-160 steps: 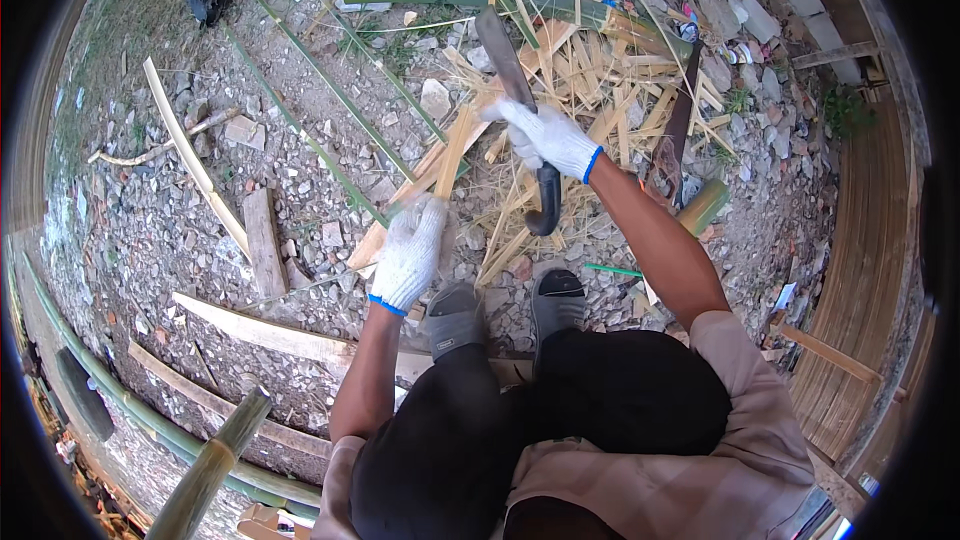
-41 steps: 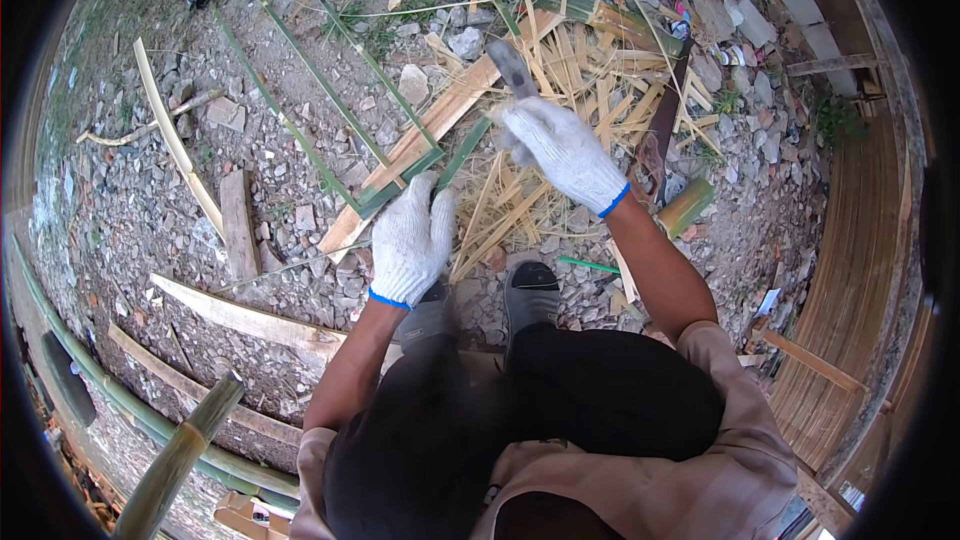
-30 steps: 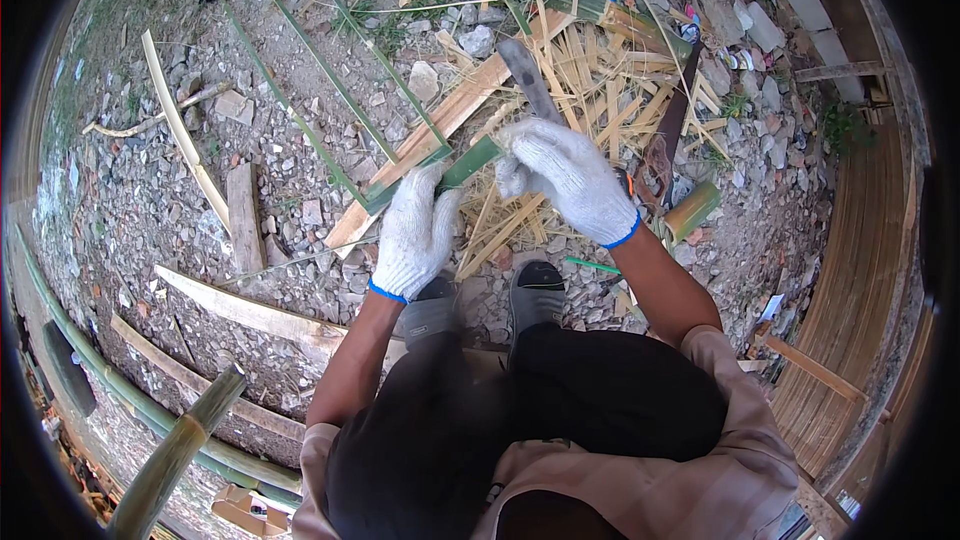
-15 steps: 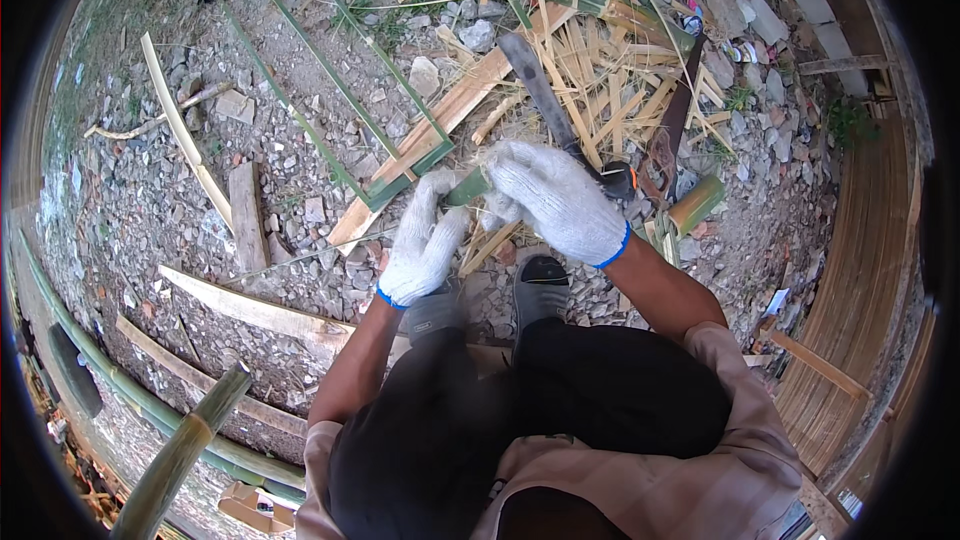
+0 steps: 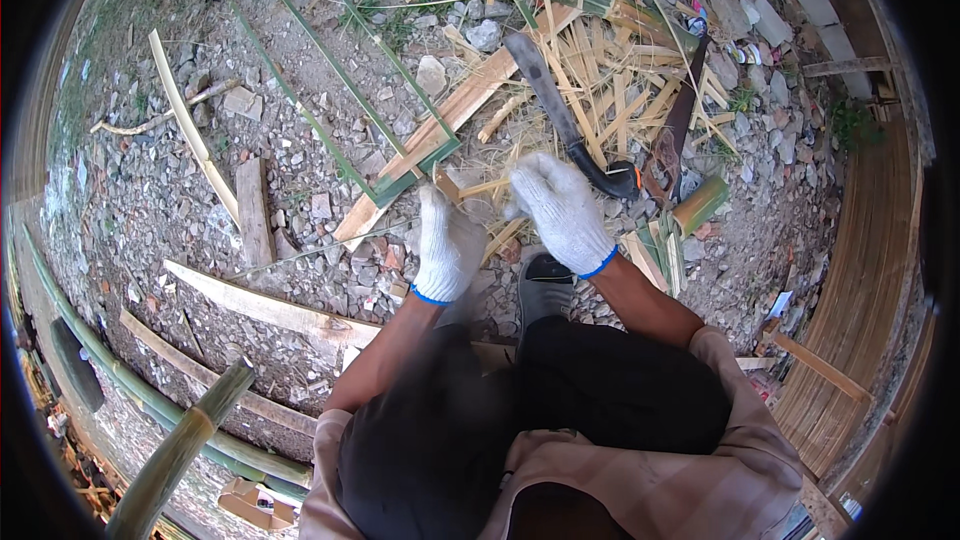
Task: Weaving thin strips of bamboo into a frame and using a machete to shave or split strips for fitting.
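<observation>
Above the stony ground (image 5: 205, 240), just beside the wooden plank (image 5: 482, 85), the left hand (image 5: 449, 252) pinches a short bamboo piece (image 5: 447, 183). The right hand (image 5: 558, 208) is curled nearby; whether it grips anything cannot be told. The piece should handle light and stiff, edges possibly splintery; hold by the flat faces.

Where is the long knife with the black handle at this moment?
In the head view, the long knife lies above and right of centre, beyond the gloved right hand, beside the pale strips.
</observation>
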Available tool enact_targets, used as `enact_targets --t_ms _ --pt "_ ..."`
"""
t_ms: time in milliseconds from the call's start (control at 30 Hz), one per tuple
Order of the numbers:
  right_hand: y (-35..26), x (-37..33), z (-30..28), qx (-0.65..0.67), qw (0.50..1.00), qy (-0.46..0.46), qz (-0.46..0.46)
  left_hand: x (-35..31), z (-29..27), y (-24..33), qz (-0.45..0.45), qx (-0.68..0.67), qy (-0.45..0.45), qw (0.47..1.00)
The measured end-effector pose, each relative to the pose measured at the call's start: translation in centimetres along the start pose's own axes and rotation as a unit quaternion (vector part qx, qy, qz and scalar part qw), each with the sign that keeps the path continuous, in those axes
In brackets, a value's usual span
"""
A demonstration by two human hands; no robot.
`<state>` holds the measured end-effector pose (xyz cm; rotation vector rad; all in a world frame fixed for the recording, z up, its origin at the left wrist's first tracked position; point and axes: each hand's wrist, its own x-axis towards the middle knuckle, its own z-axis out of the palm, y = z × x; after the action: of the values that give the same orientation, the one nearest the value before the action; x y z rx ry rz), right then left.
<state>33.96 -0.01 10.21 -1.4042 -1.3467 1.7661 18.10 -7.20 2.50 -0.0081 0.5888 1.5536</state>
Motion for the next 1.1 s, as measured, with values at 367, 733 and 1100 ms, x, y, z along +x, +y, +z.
enact_targets --t_ms 367,733,1100 --pt "-0.9 0.5 0.9 -0.191 0.918 0.074 -0.339 3.4 1.6 2.8 0.065 0.41 0.044 0.909" --pt "-3.5 -4.2 -4.3 0.15 0.974 -0.119 -0.122 5.3 3.0 7.2 0.111 0.37 0.095 0.917" --pt "-3.7 -6.9 -20.9 -0.156 0.968 0.075 0.184 5.0 2.0 15.8 0.107 0.197 0.104 0.969"
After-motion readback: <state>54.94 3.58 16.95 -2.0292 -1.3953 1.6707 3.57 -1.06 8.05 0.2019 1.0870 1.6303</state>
